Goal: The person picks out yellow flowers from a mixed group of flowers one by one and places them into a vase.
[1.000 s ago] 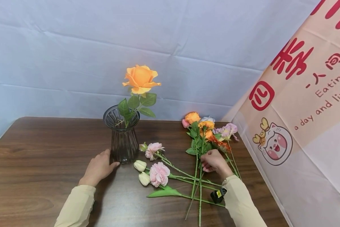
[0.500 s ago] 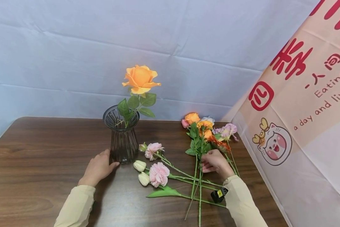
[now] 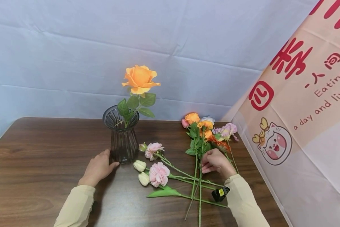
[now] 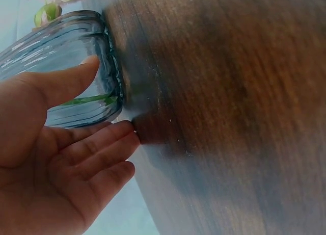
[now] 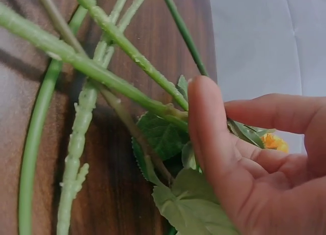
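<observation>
The grey ribbed glass vase [image 3: 124,143] stands upright left of centre, an orange rose [image 3: 141,78] in it with its bloom above the rim. My left hand [image 3: 99,168] holds the vase low on its left side; in the left wrist view, the hand [image 4: 71,158] has its thumb across the glass [image 4: 61,46] and its fingers along the other side. My right hand [image 3: 215,162] pinches a green stem just below the leaves of the flower pile [image 3: 205,134]. Close up, the right hand [image 5: 254,158] has thumb and forefinger together near a thick green stem [image 5: 132,95]; the contact is partly hidden.
Pink flowers [image 3: 159,174] and white tulips [image 3: 144,178] lie between the vase and the pile, their stems crossing others. A small black object [image 3: 219,194] sits by the right wrist. Pale cloth backs the wooden table [image 3: 45,164]; a printed banner [image 3: 308,104] stands at right.
My right hand and forearm have shifted very slightly to the right. The left hand stays at the vase, and the flowers have barely moved.
</observation>
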`<state>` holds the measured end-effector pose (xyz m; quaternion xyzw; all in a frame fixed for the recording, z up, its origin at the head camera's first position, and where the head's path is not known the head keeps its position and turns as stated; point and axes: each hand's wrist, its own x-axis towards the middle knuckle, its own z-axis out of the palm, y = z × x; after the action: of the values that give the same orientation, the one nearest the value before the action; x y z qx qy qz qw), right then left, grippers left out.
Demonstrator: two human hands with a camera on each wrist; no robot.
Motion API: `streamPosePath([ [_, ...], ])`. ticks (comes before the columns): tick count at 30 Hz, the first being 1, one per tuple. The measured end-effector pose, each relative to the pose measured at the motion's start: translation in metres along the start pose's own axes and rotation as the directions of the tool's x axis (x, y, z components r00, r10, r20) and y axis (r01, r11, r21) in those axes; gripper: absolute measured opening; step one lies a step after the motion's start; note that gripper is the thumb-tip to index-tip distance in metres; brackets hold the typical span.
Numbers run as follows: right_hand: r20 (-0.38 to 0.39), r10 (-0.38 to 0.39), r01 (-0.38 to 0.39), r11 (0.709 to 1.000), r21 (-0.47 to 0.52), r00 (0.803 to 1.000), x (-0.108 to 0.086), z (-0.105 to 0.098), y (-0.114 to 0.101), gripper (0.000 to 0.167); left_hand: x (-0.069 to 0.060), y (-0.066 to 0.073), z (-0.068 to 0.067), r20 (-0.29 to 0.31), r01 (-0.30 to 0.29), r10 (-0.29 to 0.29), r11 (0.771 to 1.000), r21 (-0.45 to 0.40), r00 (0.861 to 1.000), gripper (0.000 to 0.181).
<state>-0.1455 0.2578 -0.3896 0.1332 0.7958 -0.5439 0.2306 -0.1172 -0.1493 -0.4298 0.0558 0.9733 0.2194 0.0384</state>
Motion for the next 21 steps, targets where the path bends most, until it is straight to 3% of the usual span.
streamPosePath([
  [12,0.067,0.018,-0.022,0.998,0.060,0.998,-0.006,-0.003,-0.010,0.002,-0.002,-0.001,0.001,-0.003,-0.003,0.003,1.000,-0.005,1.000,0.063],
  [21,0.075,-0.011,0.006,0.998,0.065,0.997,-0.005,-0.010,-0.013,0.005,0.000,-0.001,0.001,0.010,0.010,-0.010,1.000,-0.007,1.000,0.064],
])
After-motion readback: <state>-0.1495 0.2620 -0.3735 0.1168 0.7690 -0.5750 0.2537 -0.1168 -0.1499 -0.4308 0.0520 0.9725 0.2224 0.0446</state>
